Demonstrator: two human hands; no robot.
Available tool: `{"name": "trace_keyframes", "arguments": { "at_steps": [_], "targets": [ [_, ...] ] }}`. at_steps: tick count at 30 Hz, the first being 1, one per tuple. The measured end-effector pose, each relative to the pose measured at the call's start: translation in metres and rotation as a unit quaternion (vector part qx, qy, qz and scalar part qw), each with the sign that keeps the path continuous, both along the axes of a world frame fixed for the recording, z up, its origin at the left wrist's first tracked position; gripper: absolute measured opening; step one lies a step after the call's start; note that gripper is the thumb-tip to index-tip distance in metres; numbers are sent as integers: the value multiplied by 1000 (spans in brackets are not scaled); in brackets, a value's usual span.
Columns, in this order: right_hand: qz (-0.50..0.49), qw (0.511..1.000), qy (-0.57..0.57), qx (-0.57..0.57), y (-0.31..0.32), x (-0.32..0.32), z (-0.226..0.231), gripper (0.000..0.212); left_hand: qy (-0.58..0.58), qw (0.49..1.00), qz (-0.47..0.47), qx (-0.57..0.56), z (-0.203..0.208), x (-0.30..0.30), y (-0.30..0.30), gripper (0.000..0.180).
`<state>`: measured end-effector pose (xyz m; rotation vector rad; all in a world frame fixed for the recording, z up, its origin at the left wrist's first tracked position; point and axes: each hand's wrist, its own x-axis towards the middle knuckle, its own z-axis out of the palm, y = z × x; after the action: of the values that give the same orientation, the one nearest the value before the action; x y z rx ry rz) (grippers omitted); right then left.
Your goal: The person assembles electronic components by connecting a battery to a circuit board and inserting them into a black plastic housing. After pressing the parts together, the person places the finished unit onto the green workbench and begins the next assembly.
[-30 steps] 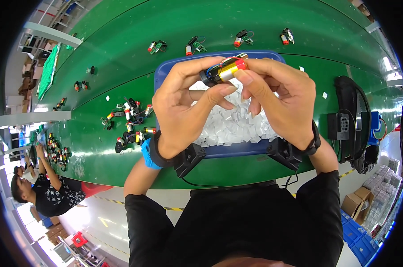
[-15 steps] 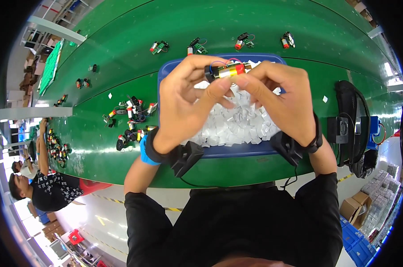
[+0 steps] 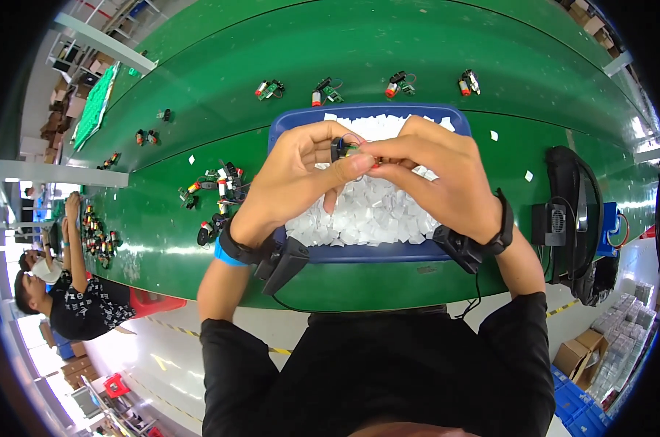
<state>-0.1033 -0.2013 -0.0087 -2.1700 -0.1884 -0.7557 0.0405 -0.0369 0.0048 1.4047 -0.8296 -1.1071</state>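
Note:
My left hand [image 3: 297,178] and my right hand [image 3: 435,178] meet above a blue tray [image 3: 359,253] filled with small white paper slips [image 3: 373,215]. Both pinch a small motor part [image 3: 348,151] with a black end, a bit of green board and red at its other end; my fingers hide most of it. Each wrist carries a black strapped device, and the left one also has a blue band.
On the green belt, a cluster of similar small parts [image 3: 217,189] lies left of the tray and several more [image 3: 326,91] sit in a row beyond it. A black fan and cables [image 3: 570,218] stand at the right. Another person [image 3: 67,291] works at the far left.
The part was held up with its brass-coloured body in plain sight; now my fingers have closed round it and lowered it slightly, hiding most of it.

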Motion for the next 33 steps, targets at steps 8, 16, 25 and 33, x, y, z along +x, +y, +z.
{"name": "trace_keyframes", "arguments": {
  "at_steps": [8, 16, 25, 33],
  "targets": [
    [-25, 995, -75, -63, 18, -4, 13, 27, -419, 833, 185, 311, -64, 211, 23, 42],
    [-39, 990, -69, -117, 12, -14, 18, 17, -801, 577, 87, 131, -104, 208, -13, 35],
    [-41, 993, -35, -102, 12, -11, 16, 14, -641, 729, 60, 232, -59, 184, -33, 42],
    [-58, 983, 125, 119, 1, 2, 3, 22, 17, 986, 151, -67, 9, 17, -28, 33]
  ]
}}
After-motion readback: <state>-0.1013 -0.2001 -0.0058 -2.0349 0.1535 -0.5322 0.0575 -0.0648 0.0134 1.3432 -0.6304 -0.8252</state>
